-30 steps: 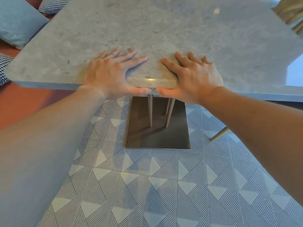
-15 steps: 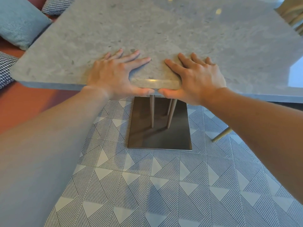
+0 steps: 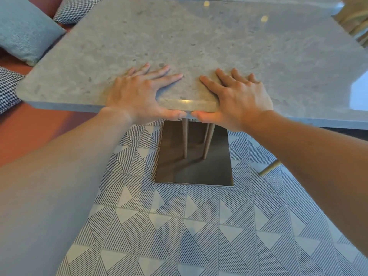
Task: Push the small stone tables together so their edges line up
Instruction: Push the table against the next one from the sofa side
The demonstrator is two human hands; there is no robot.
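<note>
From the head camera, the near stone table filled the upper half of the view, its front edge running across above the dark metal base plate. The left hand lay flat on the slab just left of the point above that base plate, fingers spread and extended over the stone, thumb hooked against the front edge. The right hand mirrored it just to the right, fingers splayed on top, thumb pressed to the edge; the two thumbs nearly touched. Neither hand closed around anything; both bore on the slab as open palms.

Compared with half a second and a second before, the hands kept the same placement on the edge, while the slab's left corner sat a little farther right and up in view, toward the blue cushion. That suggested the table was creeping forward under the push. A second stone edge showed at the far side, beyond the base plate; whether the two slabs met could not be told.
</note>
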